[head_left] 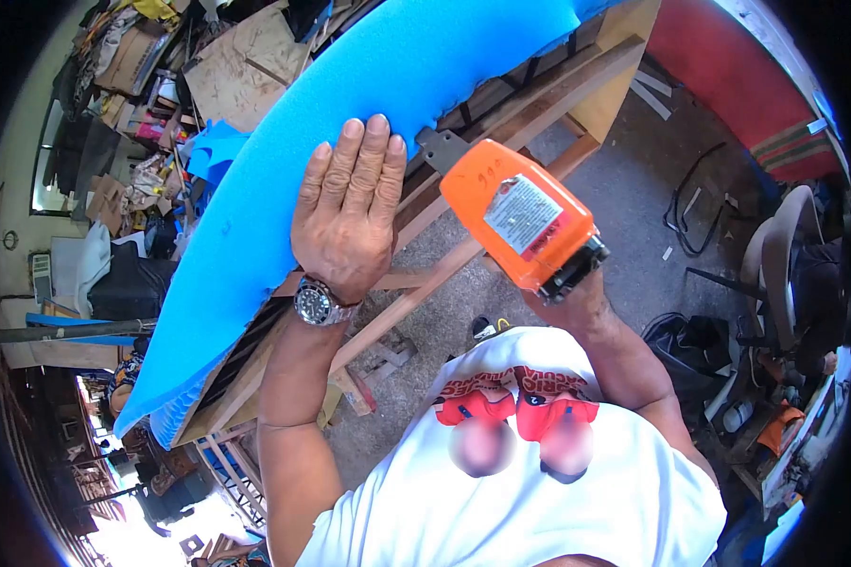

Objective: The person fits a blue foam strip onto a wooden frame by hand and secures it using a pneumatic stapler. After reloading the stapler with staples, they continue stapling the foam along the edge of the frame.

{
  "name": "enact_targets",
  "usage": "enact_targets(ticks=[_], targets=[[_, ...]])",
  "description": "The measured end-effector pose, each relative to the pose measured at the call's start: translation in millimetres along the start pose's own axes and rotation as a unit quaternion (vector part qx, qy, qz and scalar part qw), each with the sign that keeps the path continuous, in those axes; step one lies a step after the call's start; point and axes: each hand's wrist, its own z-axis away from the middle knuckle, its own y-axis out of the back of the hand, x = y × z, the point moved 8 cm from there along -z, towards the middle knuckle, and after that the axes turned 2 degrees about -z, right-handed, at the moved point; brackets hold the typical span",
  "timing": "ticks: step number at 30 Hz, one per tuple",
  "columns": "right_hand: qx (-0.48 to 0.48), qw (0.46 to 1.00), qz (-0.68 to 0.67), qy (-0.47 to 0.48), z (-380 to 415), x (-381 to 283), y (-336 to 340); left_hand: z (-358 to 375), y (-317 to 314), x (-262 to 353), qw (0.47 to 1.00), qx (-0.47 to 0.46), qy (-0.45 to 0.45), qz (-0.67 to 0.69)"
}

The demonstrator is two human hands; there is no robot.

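Note:
My left hand [348, 203] lies flat on a long blue foam sheet [284, 180], fingers together and stretched out, a watch on the wrist. The foam hangs over a wooden frame [539, 94], and its near edge is ragged. My right hand [577, 300] is wrapped round an orange staple gun [515, 213] with a white label, most of the fingers hidden behind its body. The gun's dark metal nose [442, 149] meets the foam's edge, just right of my left fingertips. Whether it presses on wood underneath is hidden.
Scraps and cardboard [128, 57] are piled at the upper left. A red padded piece [728, 85] stands at the upper right. A black cable [681, 213] lies on the grey floor [624, 198]. A chair [790, 255] and a black bag [690, 354] are at the right.

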Motion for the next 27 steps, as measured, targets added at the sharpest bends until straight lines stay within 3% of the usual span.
enact_targets(ticks=[3, 6, 8, 10, 11, 14, 17, 22, 27], targets=[[0.013, 0.996, 0.073, 0.041, -8.1, -13.8, -3.6, -3.0, 3.2, -2.9, 1.0, 0.001, -0.003, 0.016], [0.022, 0.989, 0.126, 0.08, -10.6, -26.1, -4.8, -16.6, 19.6, -13.9, 0.988, -0.018, 0.032, 0.149], [0.03, 0.989, 0.125, 0.071, -6.7, -18.8, -3.6, -31.4, 26.2, -46.8, 0.917, -0.109, 0.166, 0.345], [0.036, 0.992, 0.113, 0.04, -1.1, 4.6, -4.4, -57.2, 34.9, -71.9, 0.916, -0.15, 0.165, 0.334], [0.034, 0.978, 0.2, 0.055, -4.8, -7.8, -5.8, -68.5, 32.7, -85.0, 0.915, -0.171, 0.163, 0.326], [0.043, 0.978, 0.195, 0.068, -10.7, -7.8, -6.7, -80.8, -16.2, -97.7, 0.871, -0.267, 0.084, 0.404], [0.059, 0.989, 0.131, 0.037, -6.3, -2.2, -7.0, -77.9, -26.7, -95.8, 0.882, -0.284, 0.079, 0.368], [0.051, 0.986, 0.142, 0.067, 7.0, -13.0, -10.3, -78.1, -18.9, -84.9, 0.905, -0.298, 0.082, 0.291], [0.046, 0.988, 0.127, 0.069, 20.7, -22.1, -17.7, -72.2, -15.1, -72.0, 0.963, -0.21, 0.028, 0.168]])
